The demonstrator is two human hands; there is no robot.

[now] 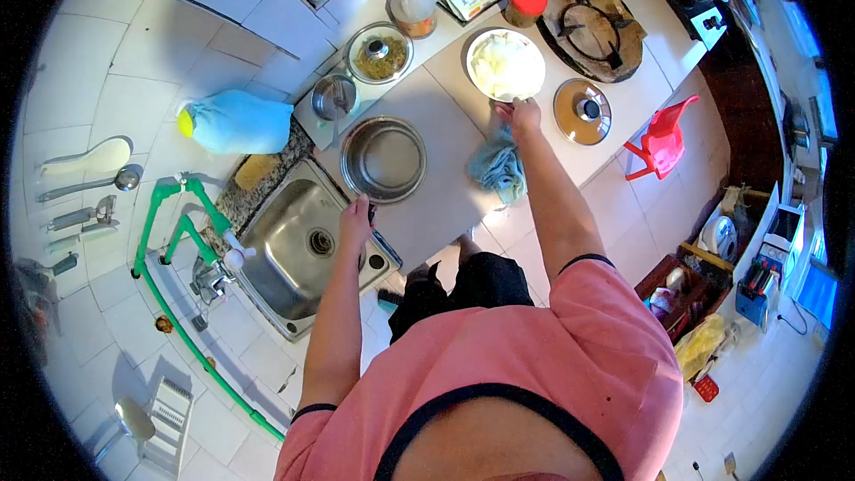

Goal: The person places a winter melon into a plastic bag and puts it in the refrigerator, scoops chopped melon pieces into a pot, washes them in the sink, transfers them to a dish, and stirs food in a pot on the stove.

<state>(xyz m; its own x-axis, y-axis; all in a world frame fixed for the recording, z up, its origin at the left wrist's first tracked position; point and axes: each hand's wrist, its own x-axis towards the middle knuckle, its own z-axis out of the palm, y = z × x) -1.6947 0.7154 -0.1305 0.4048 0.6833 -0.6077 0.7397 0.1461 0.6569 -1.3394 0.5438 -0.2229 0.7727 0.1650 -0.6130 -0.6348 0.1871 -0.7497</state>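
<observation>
My left hand (pixel 356 224) is closed around the dark handle of a steel pot (pixel 385 156), which stands on the counter beside the sink. Nothing but the shiny bottom shows inside the pot. With its fingers on the near rim, my right hand (pixel 519 116) grips a white plate (pixel 472 80) heaped with pale, cut-up food (pixel 508 61). Just below that hand, a blue-green cloth (pixel 500 169) hangs over the counter's front edge. A glass lid (pixel 582 112) with a dark knob lies to the right of the plate.
The steel sink (pixel 289 240) lies left, near a green pipe (pixel 147 223). Behind the pot are a ladle bowl (pixel 334 98), a lidded bowl (pixel 378 53) and a red-capped bottle (pixel 412 4). A gas burner (pixel 591 31) sits back right; a red chair (pixel 661 140) stands on the floor.
</observation>
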